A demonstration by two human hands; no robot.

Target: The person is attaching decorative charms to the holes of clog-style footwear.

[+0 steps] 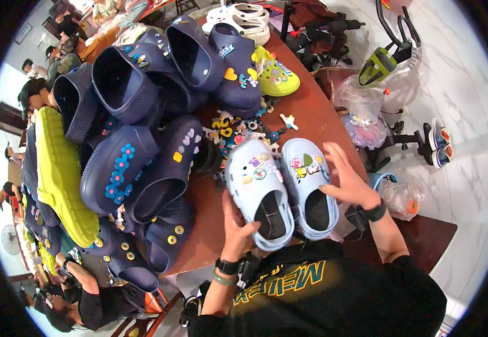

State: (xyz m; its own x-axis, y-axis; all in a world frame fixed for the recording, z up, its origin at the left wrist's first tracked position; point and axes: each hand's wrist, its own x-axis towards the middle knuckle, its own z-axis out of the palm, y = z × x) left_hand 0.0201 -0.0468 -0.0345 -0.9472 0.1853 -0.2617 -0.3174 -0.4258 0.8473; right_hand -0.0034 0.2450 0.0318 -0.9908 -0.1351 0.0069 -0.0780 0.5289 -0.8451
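Light-blue clogs (263, 182) sit together at the brown table's (318, 109) edge, teal lettering (281, 282) across my black shirt (345, 297). My left hand (235, 231) clasps one; my right hand (349, 181) spreads against the other. A navy clog (238, 63) bears a lettered charm (226, 50).

Clog heap (143, 143) blocks left; tabletop (324, 112) free

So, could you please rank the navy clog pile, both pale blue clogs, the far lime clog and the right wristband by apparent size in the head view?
1. Navy clog pile
2. Left pale clog and right pale clog: too alike to rank
3. Far lime clog
4. Right wristband
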